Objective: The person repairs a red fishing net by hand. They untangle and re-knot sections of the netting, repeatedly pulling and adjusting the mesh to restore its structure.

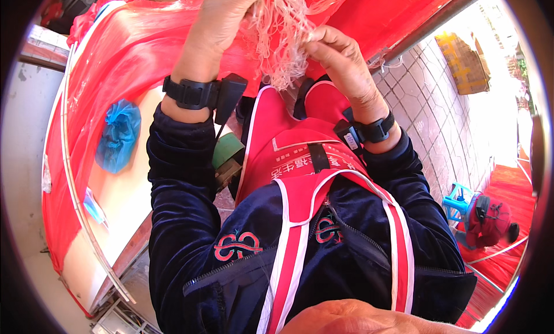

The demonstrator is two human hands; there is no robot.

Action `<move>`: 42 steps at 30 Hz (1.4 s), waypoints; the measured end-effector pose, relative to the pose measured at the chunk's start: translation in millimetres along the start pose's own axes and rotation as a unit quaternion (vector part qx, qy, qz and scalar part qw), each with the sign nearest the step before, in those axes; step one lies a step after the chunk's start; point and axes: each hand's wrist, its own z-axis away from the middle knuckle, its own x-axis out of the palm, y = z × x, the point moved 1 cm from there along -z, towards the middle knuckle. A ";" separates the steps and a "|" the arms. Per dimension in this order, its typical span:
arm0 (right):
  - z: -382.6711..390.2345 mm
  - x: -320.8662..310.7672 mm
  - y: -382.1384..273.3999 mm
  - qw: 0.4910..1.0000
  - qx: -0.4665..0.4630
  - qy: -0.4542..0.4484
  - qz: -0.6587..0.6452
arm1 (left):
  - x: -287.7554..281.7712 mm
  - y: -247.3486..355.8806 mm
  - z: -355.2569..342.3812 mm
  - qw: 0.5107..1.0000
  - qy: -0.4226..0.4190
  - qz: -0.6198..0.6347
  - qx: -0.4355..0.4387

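Observation:
A tangled bundle of pale, translucent strands (pixel 283 42) hangs between my hands at the top of the view, over my lap. My left hand (pixel 228 10) grips its upper left side, its fingertips partly behind the strands and cut off by the upper edge. With thumb and fingers pinched together, my right hand (pixel 337 54) holds strands at the bundle's right side. Behind the bundle spreads sheer red fabric (pixel 369 22).
On my left, red cloth (pixel 121 51) drapes over a pale table (pixel 130 195) carrying a crumpled blue plastic bag (pixel 118 136). Long thin rods (pixel 72 161) curve along it. A yellow-brown box (pixel 463 62) stands on paving at right. Further down, another person (pixel 490 221) is beside a blue stool (pixel 457 202).

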 end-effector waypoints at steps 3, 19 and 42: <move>-0.6 -11.9 -7.4 0.999 0.028 0.006 -0.043 | -12.1 -7.5 -9.0 0.999 -0.002 -0.044 0.013; -5.7 -45.6 -15.7 0.991 -0.070 0.018 -0.115 | -42.7 -28.2 -22.5 0.999 -0.042 -0.011 0.027; -4.9 -51.8 7.1 0.993 0.059 -0.036 0.098 | -40.9 -16.7 -18.1 0.994 -0.030 0.100 0.016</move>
